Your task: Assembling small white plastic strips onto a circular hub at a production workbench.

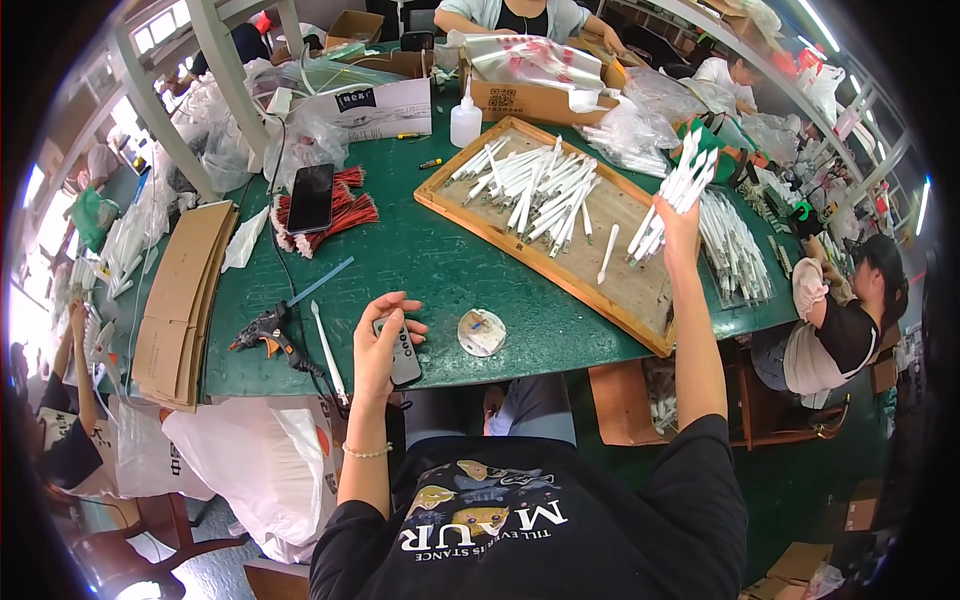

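My right hand (681, 232) is closed round a bunch of slender white plastic sticks (690, 175) with narrow, spatula-like tips, raised over the right part of a wood-framed tray (627, 290). More of these sticks (545, 195) lie in a loose heap in the tray, and a single stick (608, 254) lies apart below my right hand. My left hand (380, 345) is at the table's near edge, beside and partly over a small grey device (405, 362). Its fingers are loosely bent and apart. Another white stick (328, 350) lies left of that hand.
A hot glue gun (270, 335), flattened cardboard (180, 300), a phone (311, 198) on red wire bundles (350, 212), a squeeze bottle (466, 122) and a round whitish dish (482, 332) occupy the green table (400, 260). Bagged sticks (735, 250) lie right of the tray. Other people sit around.
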`<state>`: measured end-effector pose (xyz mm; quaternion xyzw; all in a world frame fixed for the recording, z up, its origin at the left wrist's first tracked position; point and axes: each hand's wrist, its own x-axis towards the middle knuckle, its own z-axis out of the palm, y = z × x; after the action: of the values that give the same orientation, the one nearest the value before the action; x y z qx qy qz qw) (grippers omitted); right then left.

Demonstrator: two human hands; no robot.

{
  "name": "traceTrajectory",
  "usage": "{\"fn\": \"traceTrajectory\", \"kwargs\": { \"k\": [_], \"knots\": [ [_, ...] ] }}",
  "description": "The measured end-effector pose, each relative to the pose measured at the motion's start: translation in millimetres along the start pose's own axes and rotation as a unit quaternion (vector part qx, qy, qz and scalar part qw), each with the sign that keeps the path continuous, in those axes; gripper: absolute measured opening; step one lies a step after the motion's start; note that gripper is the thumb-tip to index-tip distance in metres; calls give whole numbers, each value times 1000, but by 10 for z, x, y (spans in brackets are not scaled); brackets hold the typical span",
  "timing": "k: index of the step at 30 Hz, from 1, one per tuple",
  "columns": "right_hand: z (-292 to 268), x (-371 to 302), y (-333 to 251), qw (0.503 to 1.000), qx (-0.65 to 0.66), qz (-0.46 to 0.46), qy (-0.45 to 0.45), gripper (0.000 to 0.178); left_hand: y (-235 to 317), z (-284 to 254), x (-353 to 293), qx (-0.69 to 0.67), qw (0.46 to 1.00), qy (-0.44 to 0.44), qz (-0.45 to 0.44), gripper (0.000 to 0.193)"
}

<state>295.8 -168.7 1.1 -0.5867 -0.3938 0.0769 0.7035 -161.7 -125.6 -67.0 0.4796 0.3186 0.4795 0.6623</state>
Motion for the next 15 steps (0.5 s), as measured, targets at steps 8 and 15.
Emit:
{"fn": "traceTrajectory", "kwargs": {
  "k": [8, 15],
  "knots": [
    [-119, -353, 59, 999, 20, 18, 33, 41, -7, -2, 5, 5, 1000, -1, -1, 25],
    [-266, -360, 315, 998, 26, 55, 12, 35, 5, 11, 2, 12, 1000, 0, 10, 26]
  ]
}}
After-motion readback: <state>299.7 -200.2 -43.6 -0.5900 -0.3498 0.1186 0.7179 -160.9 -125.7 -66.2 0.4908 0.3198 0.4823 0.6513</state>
